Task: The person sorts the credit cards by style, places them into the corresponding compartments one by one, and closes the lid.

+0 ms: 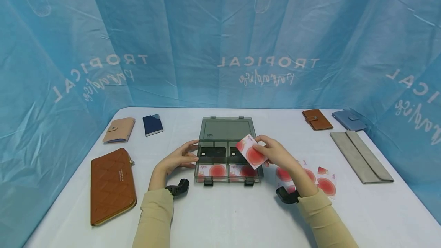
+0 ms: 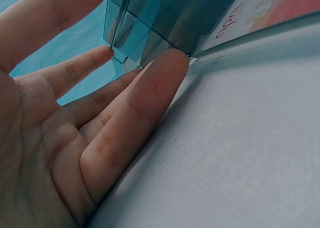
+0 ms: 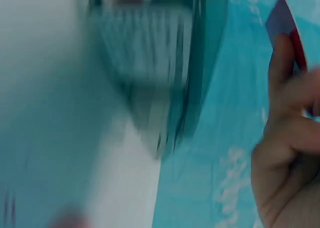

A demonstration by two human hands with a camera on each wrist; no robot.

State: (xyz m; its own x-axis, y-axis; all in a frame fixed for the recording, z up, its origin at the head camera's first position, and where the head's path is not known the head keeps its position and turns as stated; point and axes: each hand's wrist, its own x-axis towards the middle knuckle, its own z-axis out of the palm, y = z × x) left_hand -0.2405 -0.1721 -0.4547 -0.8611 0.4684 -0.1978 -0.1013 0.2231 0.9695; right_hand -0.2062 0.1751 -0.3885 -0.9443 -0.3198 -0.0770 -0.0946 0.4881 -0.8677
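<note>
A green translucent divided box lies on the table with its lid folded back. Black cards fill its far compartments, and pink-and-white cards sit in the near ones. My left hand touches the box's left side, its fingers fairly straight in the left wrist view. Over the box's right half, my right hand pinches a pink-and-white card between thumb and fingers, tilted above the compartments. Much of the right wrist view is blurred. Several similar cards lie on the table, partly hidden by the right forearm.
To the left are a brown quilted wallet, a beige card holder and a navy booklet. At right lie a brown wallet, a blue wallet and a grey envelope-style pouch. A blue curtain hangs behind.
</note>
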